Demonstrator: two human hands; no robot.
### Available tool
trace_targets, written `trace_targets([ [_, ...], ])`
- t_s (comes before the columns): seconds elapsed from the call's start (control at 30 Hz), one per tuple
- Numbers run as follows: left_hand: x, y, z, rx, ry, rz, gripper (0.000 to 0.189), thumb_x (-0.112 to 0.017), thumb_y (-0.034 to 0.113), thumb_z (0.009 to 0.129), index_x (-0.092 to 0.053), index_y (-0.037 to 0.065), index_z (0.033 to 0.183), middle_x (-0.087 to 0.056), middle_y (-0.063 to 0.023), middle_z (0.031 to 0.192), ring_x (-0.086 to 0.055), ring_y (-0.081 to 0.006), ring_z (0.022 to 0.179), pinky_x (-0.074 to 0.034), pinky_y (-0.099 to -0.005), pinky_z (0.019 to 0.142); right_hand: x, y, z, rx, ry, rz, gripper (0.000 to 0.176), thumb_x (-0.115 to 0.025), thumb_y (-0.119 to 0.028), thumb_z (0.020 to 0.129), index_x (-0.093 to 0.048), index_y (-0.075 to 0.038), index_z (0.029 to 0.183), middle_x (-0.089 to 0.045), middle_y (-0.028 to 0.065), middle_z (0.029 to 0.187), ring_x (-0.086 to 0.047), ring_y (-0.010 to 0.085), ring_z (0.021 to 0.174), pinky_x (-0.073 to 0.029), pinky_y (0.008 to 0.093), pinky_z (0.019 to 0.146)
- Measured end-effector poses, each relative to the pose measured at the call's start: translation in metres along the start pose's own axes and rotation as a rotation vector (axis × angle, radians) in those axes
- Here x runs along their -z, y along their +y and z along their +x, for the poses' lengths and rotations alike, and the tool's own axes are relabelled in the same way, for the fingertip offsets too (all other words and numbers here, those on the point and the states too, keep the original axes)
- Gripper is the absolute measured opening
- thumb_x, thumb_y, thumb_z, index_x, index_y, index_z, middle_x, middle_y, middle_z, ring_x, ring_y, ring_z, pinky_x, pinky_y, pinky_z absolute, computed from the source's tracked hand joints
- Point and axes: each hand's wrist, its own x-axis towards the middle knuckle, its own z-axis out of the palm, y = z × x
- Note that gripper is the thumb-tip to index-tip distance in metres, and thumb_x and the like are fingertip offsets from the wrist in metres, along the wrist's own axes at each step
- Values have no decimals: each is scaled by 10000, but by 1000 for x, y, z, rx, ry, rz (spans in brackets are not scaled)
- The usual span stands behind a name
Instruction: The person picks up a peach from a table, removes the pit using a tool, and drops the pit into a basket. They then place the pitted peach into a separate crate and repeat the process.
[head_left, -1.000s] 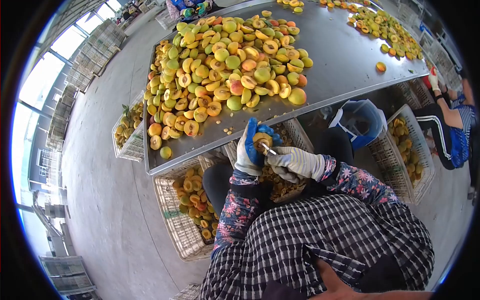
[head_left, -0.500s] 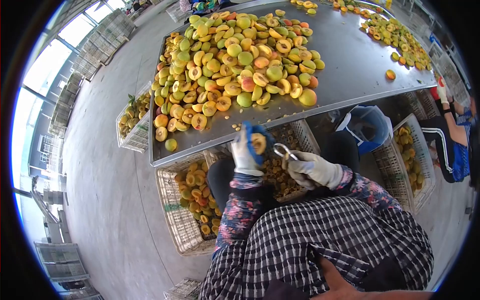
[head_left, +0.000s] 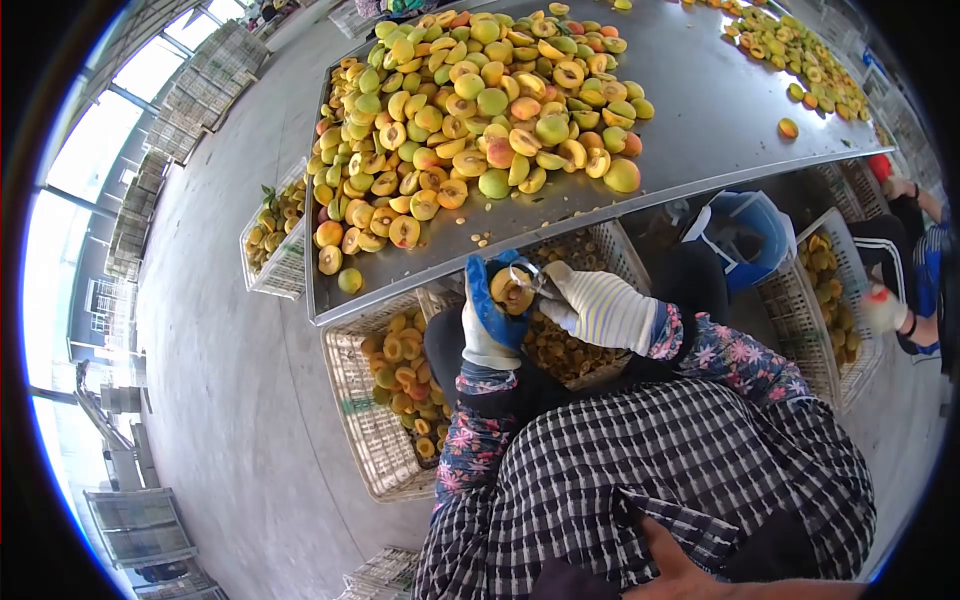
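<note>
My left hand (head_left: 490, 318), in a white glove with a blue palm, is closed around a peach half (head_left: 511, 290), its cut face turned up toward me. My right hand (head_left: 600, 305), in a striped white glove, grips a looped metal pitting tool (head_left: 527, 270). The loop meets the cut face of the fruit near its middle. Both hands are close together just in front of the metal table's near edge, above a crate (head_left: 620, 250) of brown and orange pieces. My right fingers partly hide the tool's handle.
A heap of halved peaches (head_left: 470, 120) covers the left of the metal table (head_left: 690, 110). Below stand a crate of peach halves (head_left: 385, 470), a blue bucket (head_left: 745, 235) and another crate (head_left: 845, 375). A co-worker's gloved hand (head_left: 882, 308) is at right; a bare hand (head_left: 672, 565) shows at the bottom.
My right hand has moved left, bringing the metal loop from beside the peach half onto its cut face. The co-worker's hand at right has moved down.
</note>
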Motion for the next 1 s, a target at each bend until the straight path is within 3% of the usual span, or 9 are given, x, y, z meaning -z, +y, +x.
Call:
trace_targets([
  [0.03,0,-7,-5,-312,-77,553,381,-473,333,1014,-547,0,1186,-635,-137,1086,-632,-257,952,-515,-362,883,-6,4,3,-8,41,30,315,-622,-282,900,-494,-29,1037,-639,212,807,-638,417,769,-503,471,648],
  [0.17,-7,-32,-1,-166,-92,387,292,-513,154,996,-488,9,1248,-616,-117,1149,-612,-228,1024,-472,-323,945,-9,3,6,-52,114,3,416,-649,-257,873,-498,-12,1173,-661,231,887,-647,422,820,-517,465,731],
  [0.27,-26,-18,-5,-454,-154,757,263,-507,119,989,-477,12,1227,-609,-101,1144,-601,-208,1052,-455,-309,954,-25,27,9,-54,120,109,461,-665,-239,856,-502,-8,1220,-668,232,921,-646,412,888,-509,456,793],
  [0.4,-32,-30,-2,-174,-80,117,275,-525,98,966,-479,17,1224,-611,-105,1143,-603,-219,1055,-463,-318,939,-22,24,10,-38,102,302,466,-695,-248,833,-524,1,1188,-669,232,940,-643,403,923,-509,442,812],
  [0.57,-36,-3,-15,-542,-45,1028,397,-592,90,887,-471,0,1255,-603,-158,1179,-606,-288,1060,-470,-366,938,-15,21,11,-155,95,320,457,-712,-252,811,-545,20,1138,-667,232,919,-648,390,887,-509,418,795],
  [0.67,-28,-20,-10,-702,-47,1147,465,-616,78,837,-471,-18,1268,-599,-180,1180,-604,-327,1054,-472,-394,936,-7,15,13,-203,88,345,413,-704,-238,807,-564,23,1095,-667,223,891,-652,381,858,-506,407,782],
  [0.83,-21,-46,-15,-509,-94,1069,582,-491,56,918,-274,-44,1448,-517,-187,1313,-516,-332,1203,-424,-384,1025,-5,30,14,-233,87,302,341,-697,-216,802,-598,15,1033,-670,201,865,-649,365,831,-502,397,765],
  [0.87,-22,-50,-11,-778,-69,1304,464,-441,58,958,-362,-32,1407,-553,-162,1262,-557,-296,1150,-454,-353,990,-11,42,14,-207,113,313,324,-696,-204,804,-603,13,1025,-669,189,853,-647,347,810,-501,390,757],
  [1.0,-31,-28,-7,-330,-82,555,362,-578,99,894,-516,11,1239,-603,-127,1155,-610,-267,1035,-502,-333,898,-7,38,11,-240,135,674,294,-694,-150,845,-600,10,1072,-655,93,883,-579,176,783,-484,325,753],
])
